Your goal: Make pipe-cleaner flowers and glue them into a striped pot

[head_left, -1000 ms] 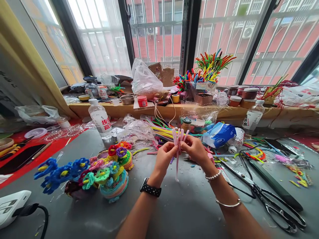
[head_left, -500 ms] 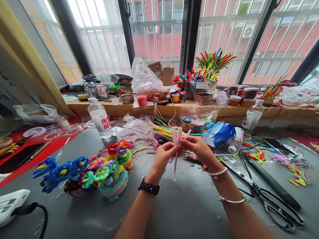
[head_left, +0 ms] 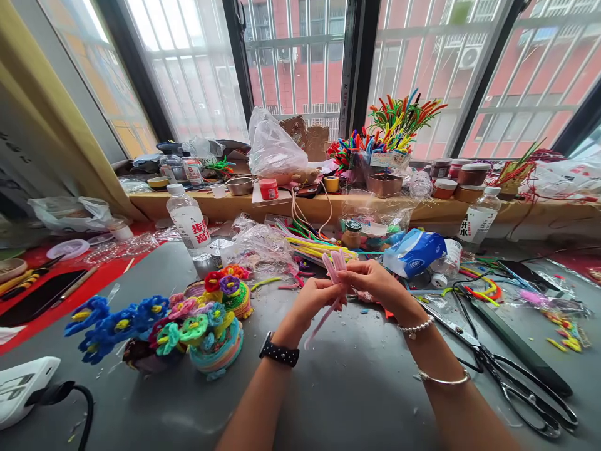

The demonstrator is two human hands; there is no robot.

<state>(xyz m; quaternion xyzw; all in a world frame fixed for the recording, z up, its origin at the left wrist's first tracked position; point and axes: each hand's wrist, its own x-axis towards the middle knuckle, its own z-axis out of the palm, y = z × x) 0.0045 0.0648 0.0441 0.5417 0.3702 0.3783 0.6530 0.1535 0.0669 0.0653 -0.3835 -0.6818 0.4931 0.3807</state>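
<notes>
A small bundle of pale pink pipe cleaners [head_left: 333, 263] is held above the grey table, between both hands. My left hand [head_left: 317, 302] pinches it from the left, with one long tail slanting down to the lower left below the fingers. From the right, my right hand [head_left: 370, 279] closes its fingertips on the same bundle near its middle. Fingers hide the part where the strands come together. To the left stand fuzzy pipe-cleaner flowers in small pots, with blue flowers [head_left: 119, 322] and a light blue pot [head_left: 216, 351] nearest my left forearm.
Large scissors [head_left: 498, 363] and a dark green bar [head_left: 521, 347] lie at the right. Loose yellow pipe cleaners [head_left: 314, 245], a blue tissue pack [head_left: 416, 252] and a water bottle [head_left: 186, 216] stand or lie farther back. A white power strip [head_left: 25, 385] sits at the left edge.
The pink bundle has tilted, its top leaning left and its tail swinging to the lower left. My hands have shifted slightly, still gripping it.
</notes>
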